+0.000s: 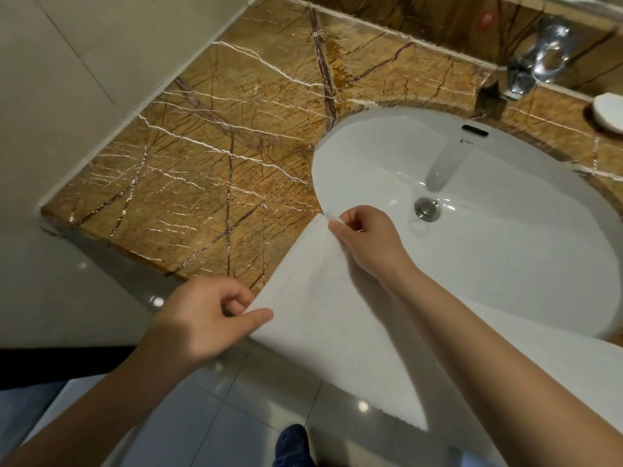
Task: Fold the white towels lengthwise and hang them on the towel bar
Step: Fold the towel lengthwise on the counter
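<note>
A white towel (pixel 323 318) is stretched over the front edge of the vanity, partly above the sink and partly hanging toward the floor. My left hand (pixel 202 318) pinches its near left corner between thumb and fingers. My right hand (pixel 364 241) pinches the far corner, where a small tag shows, at the sink's left rim. My right forearm lies across the towel and hides part of it. No towel bar is in view.
A brown marble counter (pixel 215 156) holds a white oval sink (pixel 505 251) with a metal drain (pixel 427 207). A chrome tap (pixel 536 62) stands at the back right, a white dish (pixel 608 112) beside it. Tiled wall on the left, glossy floor tiles and a dark shoe (pixel 293 446) below.
</note>
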{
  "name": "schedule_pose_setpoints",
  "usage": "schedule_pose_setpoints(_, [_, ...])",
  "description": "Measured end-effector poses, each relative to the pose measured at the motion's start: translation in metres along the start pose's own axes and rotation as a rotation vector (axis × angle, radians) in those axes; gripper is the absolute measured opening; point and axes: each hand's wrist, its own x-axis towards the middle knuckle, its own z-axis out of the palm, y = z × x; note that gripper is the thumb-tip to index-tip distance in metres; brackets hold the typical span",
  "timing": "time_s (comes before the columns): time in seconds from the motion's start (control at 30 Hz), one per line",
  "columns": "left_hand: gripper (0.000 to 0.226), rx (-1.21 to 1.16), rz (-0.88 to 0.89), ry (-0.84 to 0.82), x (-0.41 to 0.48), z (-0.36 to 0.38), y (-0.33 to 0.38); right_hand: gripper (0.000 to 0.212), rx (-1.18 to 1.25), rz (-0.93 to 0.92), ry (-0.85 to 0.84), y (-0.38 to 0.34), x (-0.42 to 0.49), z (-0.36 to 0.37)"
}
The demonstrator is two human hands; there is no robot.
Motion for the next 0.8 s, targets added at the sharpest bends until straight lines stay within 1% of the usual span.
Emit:
schedule_pose_setpoints(0.07, [0.022,0.041,0.012,0.018,0.0,-0.001,-0.001,0.02,0.007,-0.002,0.004,0.001,0.0,0.001])
schedule_pose_setpoints(0.23, [0.029,0.137,0.059,0.032,0.001,-0.015,-0.007,0.022,-0.019,-0.181,0.087,-0.016,0.003,0.006])
schedule_pose_setpoints(0.3, [0.021,0.159,0.03,0.065,0.004,-0.024,-0.008,0.024,-0.114,-0.244,0.095,-0.025,0.005,0.014])
schedule_pose_setpoints(0.37, [0.012,0.184,-0.019,0.097,0.007,-0.031,-0.008,0.028,-0.27,-0.317,0.066,-0.032,0.006,0.024])
schedule_pose_setpoints(0.4, [0.01,0.204,-0.04,0.1,0.009,-0.034,-0.006,0.03,-0.336,-0.348,0.061,-0.034,0.007,0.028])
schedule_pose_setpoints(0.47, [0.016,0.252,-0.063,0.103,0.012,-0.038,0.001,0.03,-0.386,-0.372,0.076,-0.034,0.004,0.027])
schedule_pose_setpoints(0.53, [0.017,0.303,-0.045,0.144,0.013,-0.036,0.012,0.027,-0.351,-0.336,0.06,-0.027,-0.003,0.015])
schedule_pose_setpoints(0.6, [0.015,0.343,0.024,0.209,0.015,-0.027,0.028,0.023,-0.273,-0.234,-0.002,-0.013,-0.011,-0.007])
schedule_pose_setpoints(0.7, [0.021,0.387,0.246,0.235,0.02,-0.006,0.053,0.019,-0.082,-0.078,-0.201,0.014,-0.02,-0.051])
schedule_pose_setpoints(0.73, [0.022,0.42,0.331,0.225,0.023,0.002,0.059,0.018,-0.047,-0.048,-0.272,0.023,-0.023,-0.065])
schedule_pose_setpoints(0.8, [0.019,0.451,0.446,0.183,0.029,0.019,0.07,0.018,-0.051,-0.003,-0.367,0.04,-0.029,-0.088])
